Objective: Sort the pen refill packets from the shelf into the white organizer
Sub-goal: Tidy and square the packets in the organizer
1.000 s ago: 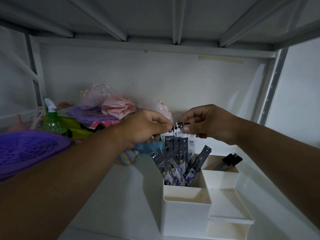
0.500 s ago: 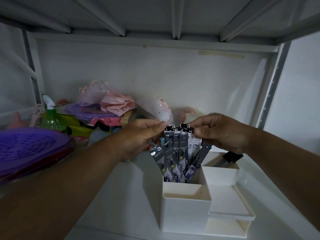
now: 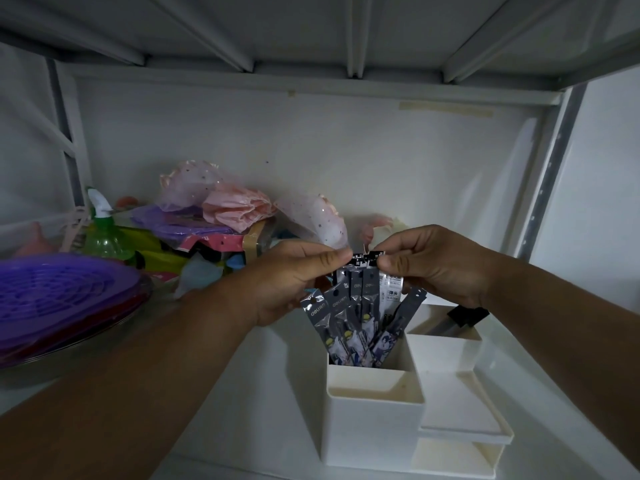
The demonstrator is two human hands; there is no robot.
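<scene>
While glossy grey packets [image 3: 349, 320] stand fanned in boxy white plastic organizer [image 3: 375, 424] — rear tall compartment — left hand [image 3: 294, 282] and right hand [image 3: 433, 265] pinch packet tops, fingers curled.

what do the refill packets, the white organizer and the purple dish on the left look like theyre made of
Refill packets: thin glossy plastic film, judging by the crinkled sheen.
White organizer: probably rigid moulded plastic, matte, with thin straight walls.
Purple dish: likely hard, slightly translucent plastic with a moulded grid pattern.
</scene>
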